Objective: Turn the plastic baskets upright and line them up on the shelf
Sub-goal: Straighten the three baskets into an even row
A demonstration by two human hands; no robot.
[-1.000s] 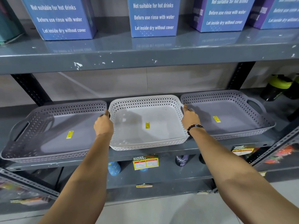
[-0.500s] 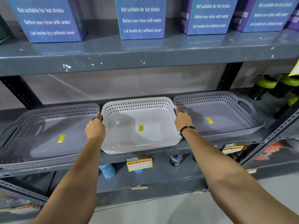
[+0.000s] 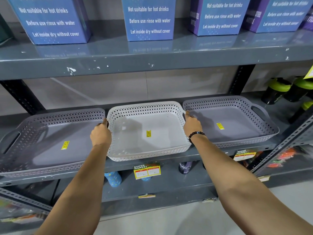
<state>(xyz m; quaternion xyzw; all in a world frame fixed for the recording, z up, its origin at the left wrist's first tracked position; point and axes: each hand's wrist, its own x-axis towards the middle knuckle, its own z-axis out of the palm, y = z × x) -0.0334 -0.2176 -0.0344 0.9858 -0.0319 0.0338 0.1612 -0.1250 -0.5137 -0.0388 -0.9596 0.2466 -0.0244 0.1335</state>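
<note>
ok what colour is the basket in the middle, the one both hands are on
White middle basket, with a diamond-perforated wall and a yellow sticker inside; it shows clearly in the head view.

three baskets (image 3: pixel 147 131) sit side by side on the shelf (image 3: pixel 169 160), boxes (image 3: pixel 149 19) on the shelf above.

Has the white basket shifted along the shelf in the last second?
No. The white basket sits just above the same price tag on the shelf edge as before. Only the camera view has shifted.
</note>
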